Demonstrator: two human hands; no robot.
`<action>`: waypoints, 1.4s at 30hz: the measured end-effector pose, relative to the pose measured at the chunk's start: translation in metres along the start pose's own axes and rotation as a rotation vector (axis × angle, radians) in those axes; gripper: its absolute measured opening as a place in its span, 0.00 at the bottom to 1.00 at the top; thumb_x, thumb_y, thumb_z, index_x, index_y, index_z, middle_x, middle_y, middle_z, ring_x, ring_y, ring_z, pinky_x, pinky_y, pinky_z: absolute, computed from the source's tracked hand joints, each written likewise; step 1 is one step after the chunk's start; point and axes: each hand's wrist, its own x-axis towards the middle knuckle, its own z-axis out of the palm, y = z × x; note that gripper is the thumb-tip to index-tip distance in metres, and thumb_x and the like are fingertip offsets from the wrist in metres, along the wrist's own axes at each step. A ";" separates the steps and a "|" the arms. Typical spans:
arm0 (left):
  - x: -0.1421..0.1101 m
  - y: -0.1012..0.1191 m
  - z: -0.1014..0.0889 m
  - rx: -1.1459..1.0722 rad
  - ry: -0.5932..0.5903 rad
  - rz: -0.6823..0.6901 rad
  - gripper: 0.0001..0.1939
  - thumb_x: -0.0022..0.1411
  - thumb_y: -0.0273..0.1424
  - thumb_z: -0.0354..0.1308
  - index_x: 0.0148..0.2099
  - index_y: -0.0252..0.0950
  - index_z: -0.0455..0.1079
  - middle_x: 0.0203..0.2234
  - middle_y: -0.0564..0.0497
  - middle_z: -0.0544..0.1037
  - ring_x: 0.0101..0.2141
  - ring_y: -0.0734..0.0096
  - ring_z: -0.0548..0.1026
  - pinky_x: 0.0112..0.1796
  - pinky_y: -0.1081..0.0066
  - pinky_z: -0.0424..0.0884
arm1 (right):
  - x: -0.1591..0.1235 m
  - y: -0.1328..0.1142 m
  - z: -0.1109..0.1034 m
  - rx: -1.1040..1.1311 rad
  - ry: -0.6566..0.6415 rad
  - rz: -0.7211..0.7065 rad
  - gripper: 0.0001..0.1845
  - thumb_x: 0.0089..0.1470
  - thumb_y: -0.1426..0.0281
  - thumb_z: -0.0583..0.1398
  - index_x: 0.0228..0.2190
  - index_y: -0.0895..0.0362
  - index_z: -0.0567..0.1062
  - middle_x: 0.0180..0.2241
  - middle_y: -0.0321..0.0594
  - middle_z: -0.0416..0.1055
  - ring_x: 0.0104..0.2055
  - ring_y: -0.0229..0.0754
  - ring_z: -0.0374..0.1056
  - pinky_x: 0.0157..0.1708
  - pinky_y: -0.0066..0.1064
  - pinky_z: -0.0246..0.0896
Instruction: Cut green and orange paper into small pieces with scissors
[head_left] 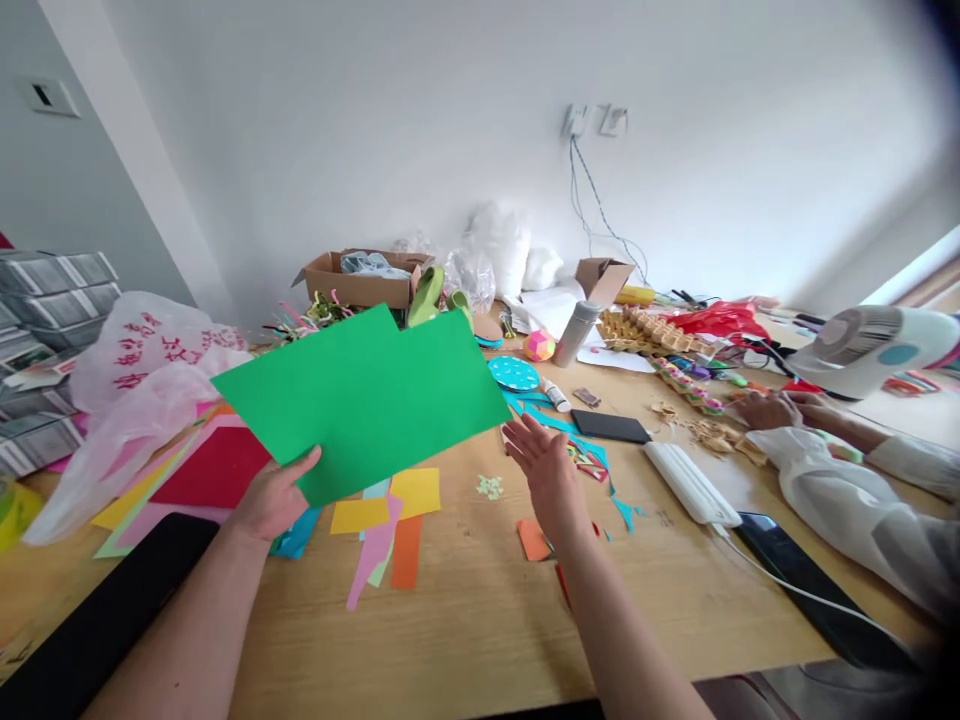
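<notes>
A large green paper sheet [382,400] with a notched top edge is raised above the table. My left hand [277,497] grips its lower left edge, thumb on the front face and fingers behind. My right hand [551,480], fingers stretched out, is just beyond the sheet's lower right corner; whether it touches the paper I cannot tell. Under the sheet lie cut strips, including an orange paper strip [405,553] and a pink strip [375,550]. Small pale scraps [490,487] sit between my hands. An orange scrap [532,541] lies beside my right wrist.
Coloured sheets, a dark red one [210,470] among them, and a plastic bag [161,370] are at left. Behind stand a cardboard box [360,288] and grey tumbler [576,335]. At right are a white power bank [690,483], fan [862,345] and another person's hands [772,410].
</notes>
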 end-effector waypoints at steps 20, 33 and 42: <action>-0.022 0.001 0.011 -0.040 -0.150 0.183 0.44 0.34 0.70 0.49 0.49 0.54 0.71 0.45 0.56 0.79 0.58 0.47 0.64 0.45 0.50 0.73 | -0.009 -0.026 0.023 0.399 -0.058 0.271 0.17 0.39 0.63 0.71 0.33 0.57 0.78 0.29 0.40 0.80 0.33 0.49 0.76 0.33 0.37 0.72; -0.033 -0.028 0.025 -0.134 -0.603 -0.051 0.46 0.36 0.62 0.60 0.57 0.50 0.66 0.54 0.46 0.73 0.58 0.45 0.63 0.58 0.43 0.54 | -0.043 -0.007 0.038 0.534 0.166 0.379 0.13 0.39 0.69 0.69 0.30 0.58 0.75 0.27 0.42 0.79 0.35 0.51 0.77 0.34 0.40 0.73; -0.049 -0.050 0.067 -0.001 -0.161 0.002 0.28 0.54 0.34 0.64 0.58 0.50 0.66 0.52 0.51 0.75 0.56 0.51 0.67 0.53 0.51 0.67 | -0.069 0.005 0.049 0.520 0.031 0.318 0.20 0.40 0.62 0.70 0.36 0.56 0.77 0.32 0.41 0.80 0.38 0.50 0.76 0.35 0.39 0.73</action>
